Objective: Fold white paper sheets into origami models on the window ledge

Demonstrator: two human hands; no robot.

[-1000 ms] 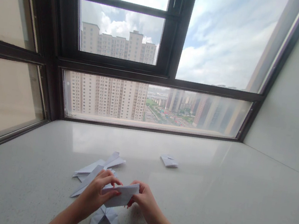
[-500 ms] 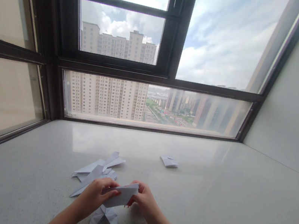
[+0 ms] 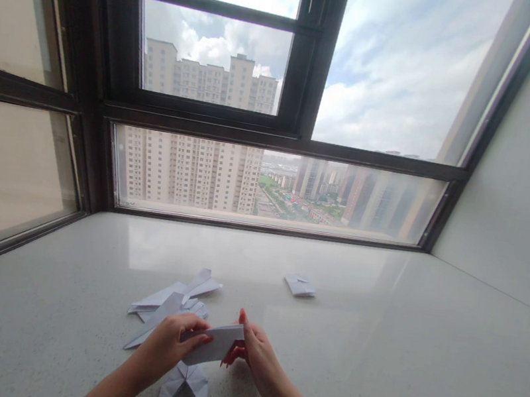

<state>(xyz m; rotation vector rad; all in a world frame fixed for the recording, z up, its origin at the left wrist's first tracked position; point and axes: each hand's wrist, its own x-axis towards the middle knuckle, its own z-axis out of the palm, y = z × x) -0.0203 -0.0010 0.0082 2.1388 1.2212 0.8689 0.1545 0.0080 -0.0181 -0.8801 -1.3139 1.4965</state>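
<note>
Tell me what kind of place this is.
Likely a high-floor flat's bay window ledge: a pale stone sill under dark-framed windows facing apartment towers. Both hands, left hand and right hand, hold a folded paper above paper planes.

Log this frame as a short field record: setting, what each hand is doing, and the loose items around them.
Setting: pale speckled window ledge below a dark-framed window
Left hand: grips the left end of a folded white paper
Right hand: at the paper's right end, one finger raised along its edge
Under hands: folded paper star shape on the ledge
Left of hands: overlapping folded paper pieces
Farther back: small folded paper, lying alone
</note>
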